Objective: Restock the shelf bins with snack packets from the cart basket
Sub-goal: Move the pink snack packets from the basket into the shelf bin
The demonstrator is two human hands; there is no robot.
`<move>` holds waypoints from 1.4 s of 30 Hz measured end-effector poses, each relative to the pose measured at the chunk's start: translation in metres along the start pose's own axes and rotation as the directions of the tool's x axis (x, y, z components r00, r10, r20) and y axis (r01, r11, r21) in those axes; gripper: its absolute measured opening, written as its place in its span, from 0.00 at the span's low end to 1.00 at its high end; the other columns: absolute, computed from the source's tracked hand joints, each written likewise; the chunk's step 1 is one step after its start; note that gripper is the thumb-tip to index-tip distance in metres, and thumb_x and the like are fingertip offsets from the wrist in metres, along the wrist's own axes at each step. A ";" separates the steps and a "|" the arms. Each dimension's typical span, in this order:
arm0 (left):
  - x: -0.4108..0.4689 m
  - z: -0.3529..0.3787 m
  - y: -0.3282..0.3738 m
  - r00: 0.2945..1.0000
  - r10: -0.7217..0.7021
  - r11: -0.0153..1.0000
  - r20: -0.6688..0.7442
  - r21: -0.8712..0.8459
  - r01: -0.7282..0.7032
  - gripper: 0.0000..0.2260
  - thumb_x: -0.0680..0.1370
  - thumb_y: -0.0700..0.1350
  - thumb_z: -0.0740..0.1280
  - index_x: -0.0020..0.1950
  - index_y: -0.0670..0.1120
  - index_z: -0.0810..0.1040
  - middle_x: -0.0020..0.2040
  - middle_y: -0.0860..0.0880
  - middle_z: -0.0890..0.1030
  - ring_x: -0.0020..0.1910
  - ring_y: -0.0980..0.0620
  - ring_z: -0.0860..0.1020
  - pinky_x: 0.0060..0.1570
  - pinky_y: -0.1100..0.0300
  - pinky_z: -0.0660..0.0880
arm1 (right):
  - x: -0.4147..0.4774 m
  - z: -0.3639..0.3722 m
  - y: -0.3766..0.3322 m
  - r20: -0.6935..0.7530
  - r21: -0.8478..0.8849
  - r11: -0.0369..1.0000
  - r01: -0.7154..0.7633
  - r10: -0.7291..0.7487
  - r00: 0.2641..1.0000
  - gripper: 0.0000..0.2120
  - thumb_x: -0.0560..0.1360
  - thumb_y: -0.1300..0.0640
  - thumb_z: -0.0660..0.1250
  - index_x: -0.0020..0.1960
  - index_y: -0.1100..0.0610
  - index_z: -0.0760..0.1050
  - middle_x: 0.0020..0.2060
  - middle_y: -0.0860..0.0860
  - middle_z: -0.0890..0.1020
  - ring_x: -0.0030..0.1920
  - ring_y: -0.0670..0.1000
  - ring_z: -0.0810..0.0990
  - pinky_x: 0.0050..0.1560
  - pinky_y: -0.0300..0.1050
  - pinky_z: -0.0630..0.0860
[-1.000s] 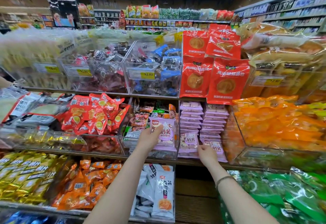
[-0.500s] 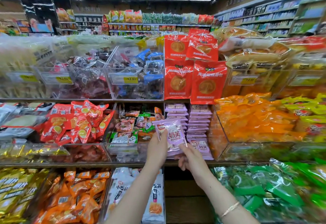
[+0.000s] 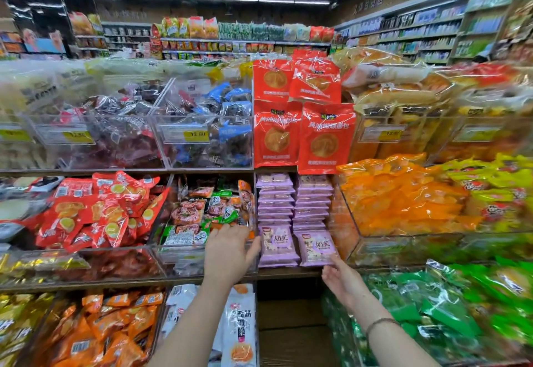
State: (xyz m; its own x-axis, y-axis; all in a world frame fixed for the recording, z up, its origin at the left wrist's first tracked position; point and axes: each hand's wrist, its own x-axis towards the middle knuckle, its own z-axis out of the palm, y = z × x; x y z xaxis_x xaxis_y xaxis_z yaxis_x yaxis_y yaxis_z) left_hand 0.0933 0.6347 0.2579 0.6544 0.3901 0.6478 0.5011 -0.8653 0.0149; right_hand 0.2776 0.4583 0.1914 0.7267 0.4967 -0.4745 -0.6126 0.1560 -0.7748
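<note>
Two stacks of purple snack packets (image 3: 275, 202) fill the middle shelf slot. A purple packet (image 3: 277, 244) leans upright at the front of the left stack, and another purple packet (image 3: 315, 247) leans at the front of the right stack. My left hand (image 3: 227, 254) is spread with relaxed fingers just left of them, its thumb against the left packet's edge. Reaching up from below, my right hand (image 3: 343, 277) touches the right packet's lower corner with its fingertips. Neither hand holds anything. The cart basket is out of view.
A clear bin (image 3: 184, 254) of mixed packets sits directly left of the purple stacks, and red packets (image 3: 95, 210) lie further left. Red bags (image 3: 326, 135) hang above. Orange packets (image 3: 403, 196) fill the bin to the right, green ones (image 3: 450, 309) below it.
The purple packet that both hands held in front of the shelf now leans against the stacks. My hands have let go and moved apart, left hand to the left, right hand lower right.
</note>
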 end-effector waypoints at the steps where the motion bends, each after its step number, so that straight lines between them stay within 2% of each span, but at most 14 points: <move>1: -0.001 0.001 -0.001 1.000 0.007 1.000 -0.018 0.001 -0.007 0.16 0.74 0.56 0.58 0.33 0.48 0.74 0.30 0.51 0.76 0.31 0.49 0.75 0.32 0.57 0.68 | 0.004 0.002 0.001 0.017 0.085 0.996 0.007 -0.009 1.000 0.19 0.78 0.59 0.63 0.67 0.66 0.69 0.44 0.60 0.78 0.46 0.54 0.78 0.48 0.45 0.76; 5: -0.002 0.004 -0.002 0.998 0.027 1.000 -0.055 0.014 -0.026 0.15 0.74 0.54 0.59 0.33 0.47 0.74 0.30 0.51 0.75 0.31 0.48 0.74 0.32 0.56 0.68 | 0.009 0.010 0.004 0.037 0.200 0.980 0.013 -0.020 0.999 0.19 0.81 0.63 0.57 0.69 0.70 0.62 0.62 0.64 0.73 0.64 0.58 0.73 0.68 0.49 0.67; 9: -0.002 0.009 -0.002 0.994 0.032 0.999 -0.102 0.021 -0.030 0.14 0.74 0.53 0.60 0.33 0.47 0.74 0.29 0.51 0.75 0.30 0.47 0.73 0.32 0.57 0.67 | -0.002 0.005 0.011 -0.027 -0.342 0.938 0.055 -0.068 0.997 0.07 0.80 0.63 0.59 0.53 0.64 0.73 0.54 0.62 0.77 0.53 0.56 0.79 0.57 0.48 0.76; 12: -0.002 0.012 -0.002 0.992 0.036 0.999 -0.124 0.016 -0.034 0.14 0.73 0.53 0.60 0.33 0.47 0.74 0.29 0.51 0.75 0.30 0.48 0.73 0.32 0.57 0.66 | -0.004 0.004 0.010 0.144 -0.849 0.461 0.257 -0.267 0.953 0.08 0.78 0.60 0.60 0.42 0.57 0.75 0.42 0.54 0.80 0.44 0.53 0.79 0.44 0.46 0.75; 14: -0.003 0.013 -0.003 0.990 0.044 0.999 -0.136 0.018 -0.041 0.14 0.74 0.53 0.60 0.33 0.47 0.74 0.29 0.51 0.75 0.30 0.48 0.73 0.32 0.57 0.66 | 0.000 0.011 0.006 0.277 -0.936 0.147 0.321 -0.259 0.926 0.09 0.78 0.60 0.59 0.45 0.56 0.78 0.44 0.52 0.80 0.46 0.53 0.79 0.44 0.42 0.71; 16: -0.003 0.012 -0.003 0.989 0.046 0.999 -0.141 0.016 -0.044 0.14 0.74 0.53 0.59 0.33 0.47 0.74 0.30 0.51 0.75 0.30 0.48 0.73 0.32 0.57 0.66 | 0.008 0.019 0.002 0.307 -0.943 0.053 0.329 -0.247 0.919 0.12 0.78 0.62 0.57 0.51 0.58 0.80 0.50 0.55 0.81 0.51 0.54 0.79 0.49 0.41 0.72; 26: -0.008 -0.002 0.003 0.999 -0.038 0.999 -0.002 -0.016 0.038 0.15 0.77 0.55 0.55 0.40 0.46 0.72 0.37 0.50 0.73 0.38 0.47 0.72 0.37 0.55 0.65 | 0.002 0.010 -0.005 0.284 -0.915 0.232 0.329 -0.204 0.937 0.10 0.78 0.57 0.60 0.53 0.58 0.79 0.50 0.53 0.81 0.52 0.52 0.78 0.46 0.39 0.69; 29: -0.032 -0.004 0.015 0.988 -0.148 0.969 0.051 -0.191 0.155 0.17 0.79 0.54 0.56 0.54 0.43 0.75 0.52 0.46 0.76 0.54 0.44 0.74 0.53 0.52 0.70 | -0.021 -0.014 0.006 0.243 -0.829 0.453 0.328 -0.236 0.941 0.09 0.78 0.54 0.61 0.58 0.54 0.74 0.52 0.51 0.79 0.53 0.52 0.78 0.54 0.47 0.75; 31: -0.061 -0.003 0.029 0.971 -0.224 0.913 0.087 -0.329 0.240 0.20 0.80 0.49 0.61 0.68 0.41 0.70 0.69 0.45 0.70 0.71 0.43 0.65 0.71 0.49 0.60 | -0.040 -0.035 0.019 0.222 -0.773 0.548 0.320 -0.239 0.945 0.07 0.79 0.55 0.61 0.55 0.51 0.74 0.49 0.50 0.79 0.51 0.51 0.79 0.57 0.52 0.77; 33: -0.096 -0.006 0.046 0.931 -0.325 0.801 0.166 -0.474 0.364 0.21 0.79 0.45 0.64 0.72 0.44 0.67 0.73 0.47 0.66 0.73 0.50 0.62 0.71 0.54 0.59 | -0.063 -0.059 0.034 0.206 -0.717 0.626 0.306 -0.229 0.951 0.05 0.78 0.58 0.62 0.51 0.50 0.74 0.46 0.50 0.80 0.47 0.49 0.80 0.53 0.49 0.78; 36: -0.166 -0.012 0.077 0.826 -0.401 0.587 0.397 -0.581 0.564 0.11 0.79 0.43 0.64 0.61 0.50 0.75 0.59 0.49 0.77 0.56 0.62 0.75 0.54 0.64 0.71 | -0.096 -0.100 0.060 0.191 -0.676 0.674 0.298 -0.230 0.954 0.09 0.78 0.62 0.61 0.48 0.49 0.74 0.43 0.51 0.81 0.40 0.45 0.80 0.41 0.38 0.77; 38: -0.223 -0.014 0.097 0.716 -0.400 0.500 0.572 -0.519 0.693 0.08 0.78 0.39 0.65 0.49 0.53 0.77 0.46 0.51 0.80 0.46 0.57 0.78 0.43 0.66 0.72 | -0.117 -0.132 0.081 0.178 -0.709 0.648 0.277 -0.216 0.960 0.09 0.78 0.62 0.62 0.48 0.48 0.75 0.41 0.51 0.81 0.39 0.45 0.80 0.43 0.40 0.77; 40: -0.281 -0.018 0.111 0.567 -0.283 0.513 0.774 -0.377 0.771 0.12 0.78 0.37 0.66 0.39 0.54 0.75 0.38 0.52 0.78 0.40 0.54 0.77 0.42 0.66 0.70 | -0.138 -0.164 0.107 0.139 -0.756 0.619 0.215 -0.170 0.976 0.10 0.77 0.63 0.63 0.45 0.47 0.75 0.40 0.49 0.81 0.41 0.50 0.80 0.46 0.45 0.75; 42: -0.340 -0.024 0.120 0.368 -0.103 0.588 0.924 -0.241 0.772 0.13 0.78 0.37 0.65 0.37 0.53 0.74 0.36 0.55 0.77 0.38 0.64 0.76 0.41 0.71 0.68 | -0.161 -0.195 0.134 0.095 -0.787 0.601 0.141 -0.108 0.990 0.10 0.77 0.65 0.63 0.44 0.51 0.76 0.39 0.48 0.80 0.44 0.53 0.79 0.50 0.48 0.73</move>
State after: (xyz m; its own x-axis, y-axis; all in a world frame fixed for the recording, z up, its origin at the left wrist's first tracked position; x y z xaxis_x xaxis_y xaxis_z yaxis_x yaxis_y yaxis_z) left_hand -0.0828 0.3906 0.0581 0.7122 0.5237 -0.4674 0.6631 -0.2835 0.6928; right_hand 0.1390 0.2323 0.0821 0.7561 0.5554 -0.3463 -0.0212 -0.5080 -0.8611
